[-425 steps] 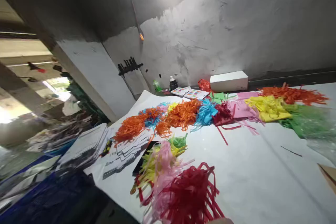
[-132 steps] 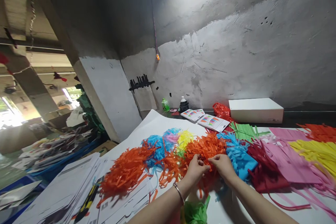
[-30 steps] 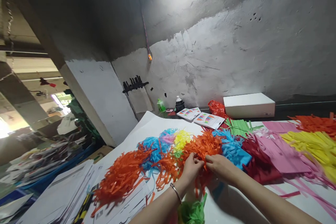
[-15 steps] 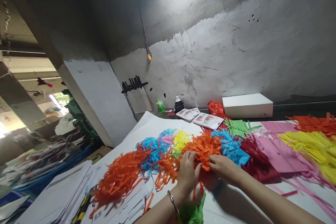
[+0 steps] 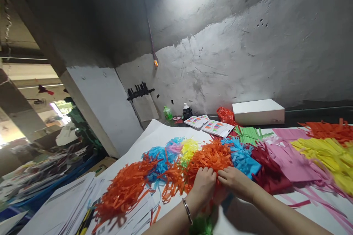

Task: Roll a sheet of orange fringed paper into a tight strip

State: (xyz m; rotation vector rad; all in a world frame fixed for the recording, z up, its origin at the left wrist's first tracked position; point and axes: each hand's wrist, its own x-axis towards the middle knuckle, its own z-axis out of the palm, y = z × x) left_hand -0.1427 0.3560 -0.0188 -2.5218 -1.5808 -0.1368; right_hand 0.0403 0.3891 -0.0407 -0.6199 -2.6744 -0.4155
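At the near edge of an orange tissue-paper fringe bundle [image 5: 211, 156], my left hand [image 5: 204, 183] and my right hand [image 5: 234, 180] sit side by side, fingers curled and closed on the paper. The fingertips almost meet, and the exact spot they pinch is hidden. A metal bracelet [image 5: 187, 211] circles my left wrist. Below that wrist lies green fringe [image 5: 202, 226], partly covered. Blue fringe [image 5: 244, 156] touches the orange bundle on the right, with dark red fringe [image 5: 268, 170] beyond it. To the left are another orange heap [image 5: 124, 187] and a blue one [image 5: 157, 158].
Pink [image 5: 289, 159] and yellow fringe sheets [image 5: 327, 158] spread across the right side. Printed packs [image 5: 217, 127], a red plastic bag [image 5: 226, 115] and a white box [image 5: 258, 112] stand along the wall. Paper stacks [image 5: 59, 202] lie at the left. A green bottle [image 5: 167, 113] is at the back.
My left hand has moved slightly right and its fingers have curled in, closer to my right hand. The green fringe below my left wrist shows less now.
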